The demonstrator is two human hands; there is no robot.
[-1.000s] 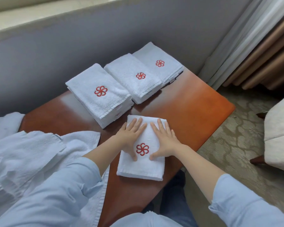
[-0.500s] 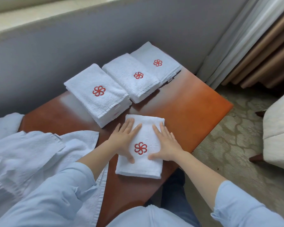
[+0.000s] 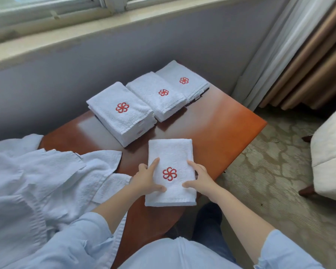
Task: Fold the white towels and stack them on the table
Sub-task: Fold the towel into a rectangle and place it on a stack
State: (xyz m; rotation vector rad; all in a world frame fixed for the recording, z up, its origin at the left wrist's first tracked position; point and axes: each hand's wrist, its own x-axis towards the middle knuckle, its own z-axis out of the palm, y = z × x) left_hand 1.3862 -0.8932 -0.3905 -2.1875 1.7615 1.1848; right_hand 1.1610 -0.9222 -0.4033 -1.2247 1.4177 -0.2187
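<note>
A folded white towel [image 3: 171, 152] with a red flower emblem lies at the near edge of the brown wooden table [image 3: 221, 123]. My left hand [image 3: 145, 180] holds its left side, thumb and forefinger on top and the other fingers curled at the edge. My right hand [image 3: 201, 179] holds the right side the same way. Three stacks of folded towels stand in a row at the back: the left stack [image 3: 122, 113], the middle stack [image 3: 157, 96] and the right stack [image 3: 182, 78]. A heap of unfolded white towels [image 3: 47, 181] covers the table's left end.
A grey wall under a window sill [image 3: 105, 26] runs right behind the table. Curtains [image 3: 299, 55] hang at the right. A pale upholstered chair [image 3: 330, 152] stands on the patterned carpet to the right of the table.
Both hands slid from lying flat on top of the folded towel to its left and right sides, where they now take hold. The camera view has tilted up.
</note>
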